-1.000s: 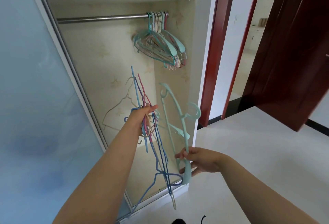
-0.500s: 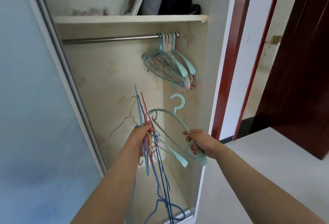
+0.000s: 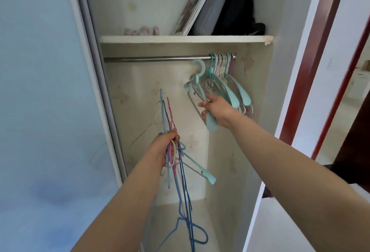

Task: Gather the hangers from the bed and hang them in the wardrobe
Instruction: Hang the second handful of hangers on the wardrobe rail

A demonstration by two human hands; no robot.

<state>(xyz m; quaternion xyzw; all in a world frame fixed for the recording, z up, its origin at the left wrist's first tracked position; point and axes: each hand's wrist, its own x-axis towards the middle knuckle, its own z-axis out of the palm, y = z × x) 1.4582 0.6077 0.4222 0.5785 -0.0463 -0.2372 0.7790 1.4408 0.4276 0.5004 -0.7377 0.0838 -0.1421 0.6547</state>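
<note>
R hand curls round the lower arm of a teal plastic hanger, fingers wrapped, thumb side up. Hanger's long axis runs approx 11-to-5 o'clock; hook at 12, open side facing left, just under the rail, not clearly on it, can't tell if touching. At 2 o'clock from the hand: hung hanger cluster bunched at the rail's right end, teal and pale pink.

L hand at 7 o'clock from R, fist clenched on a bundle of thin hangers, blue, pink, cream, one teal. Bundle's long axis near vertical, 12-to-6, blue loops dangling low.

Above rail: shelf w/ leaning items. Sliding door at 9 o'clock.

Vs 0.5 s ago: R hand and teal hanger have gone up from mid-wardrobe to rail height; L bundle approx same.
</note>
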